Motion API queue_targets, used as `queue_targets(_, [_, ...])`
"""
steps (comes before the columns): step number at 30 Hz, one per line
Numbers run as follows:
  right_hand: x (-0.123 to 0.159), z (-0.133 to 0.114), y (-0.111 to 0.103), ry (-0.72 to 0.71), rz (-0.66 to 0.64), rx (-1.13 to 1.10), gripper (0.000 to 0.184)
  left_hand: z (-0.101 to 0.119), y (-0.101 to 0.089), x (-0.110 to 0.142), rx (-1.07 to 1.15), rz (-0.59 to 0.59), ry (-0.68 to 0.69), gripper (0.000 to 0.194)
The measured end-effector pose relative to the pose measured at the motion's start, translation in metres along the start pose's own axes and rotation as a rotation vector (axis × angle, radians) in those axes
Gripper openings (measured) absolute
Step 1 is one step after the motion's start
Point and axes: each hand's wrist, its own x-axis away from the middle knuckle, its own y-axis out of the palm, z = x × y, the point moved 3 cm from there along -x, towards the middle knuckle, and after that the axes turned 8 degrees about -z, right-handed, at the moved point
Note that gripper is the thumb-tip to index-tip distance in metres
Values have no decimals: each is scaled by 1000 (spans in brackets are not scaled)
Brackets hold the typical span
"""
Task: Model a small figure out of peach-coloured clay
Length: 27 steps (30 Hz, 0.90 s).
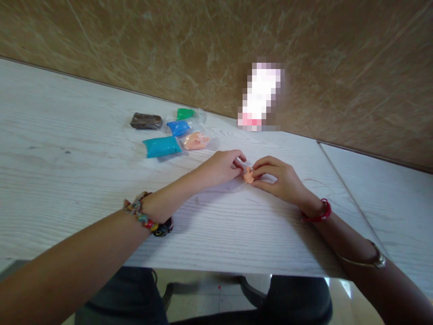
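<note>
Your counter (101, 180) shows matt, white-streaked wood grain; your wall panel (189, 52) looks smooth, marbled; glossy plastic on your turquoise packet (162, 147); rough, matt peach clay lump (248, 175); shiny metal bangle (381, 260)!

A pale table (67, 189) with a streaky, white wood-grain top runs along the wall, a seam (352, 201) crossing it on the right. Toward the back, left of centre, packets lie close together: a brown packet (146, 121) at the left, a green packet (186, 113) farthest back, a blue packet (178, 128) just in front of that, then a teal packet (162, 146) beside a peach packet (196, 141) in clear, wrinkled wrapping
</note>
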Motion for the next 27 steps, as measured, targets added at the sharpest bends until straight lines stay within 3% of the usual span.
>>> queue_targets(8, [-1, 1, 1, 2, 20, -44, 3, 4, 3, 1, 40, -51, 7, 29])
queue_targets(22, [-3, 3, 8, 45, -2, -33, 8, 4, -6, 2, -157, 64, 3, 26])
queue_targets(27, [-5, 1, 6, 122, -38, -151, 8, 10, -4, 2, -308, 34, 55, 22])
